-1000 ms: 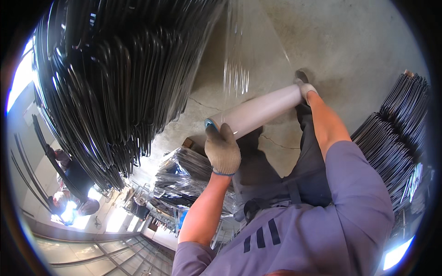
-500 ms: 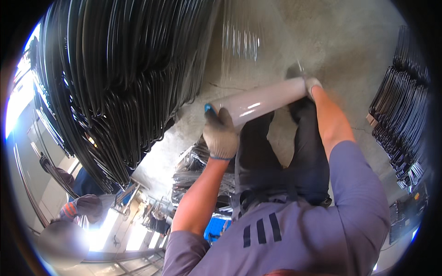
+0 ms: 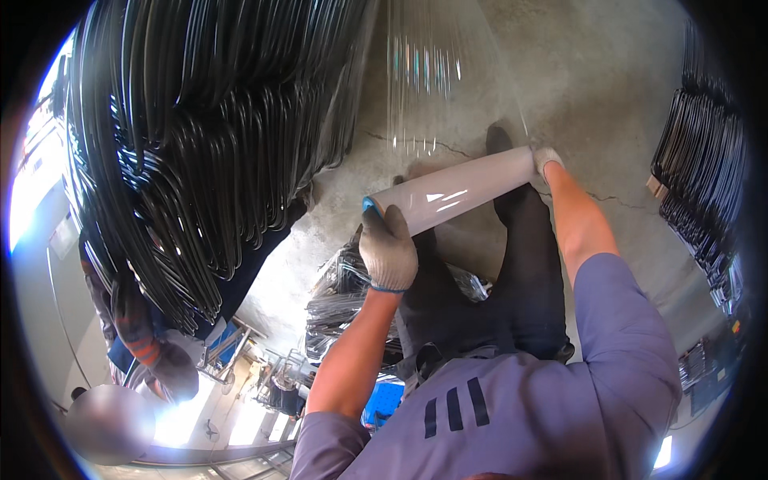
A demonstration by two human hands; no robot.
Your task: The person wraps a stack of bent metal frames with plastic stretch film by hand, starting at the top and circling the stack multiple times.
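Note:
A thick roll of clear stretch film [image 3: 468, 190] lies slantwise in front of my body, held between both gloved hands. My left hand [image 3: 390, 252] is closed round its lower left end, where a bit of blue shows. At the upper right end, my right hand [image 3: 547, 162] grips the roll; its fingers are mostly hidden behind that end. From the roll, a see-through sheet of film [image 3: 424, 68] stretches away toward the top of the view, glinting in streaks. Left of it stands a tall stack of bent black tubes [image 3: 232, 136], with film along its right edge.
Another person [image 3: 148, 344] stands at the stack's far left side. More black tubes [image 3: 700, 152] are piled at the right. A film-wrapped bundle [image 3: 344, 312] lies beside my left leg, on the cracked concrete floor [image 3: 592, 96].
The roll and both my hands have shifted slightly down in the view. My legs have changed stance in a step. The other person's arm and body now show more beside the stack.

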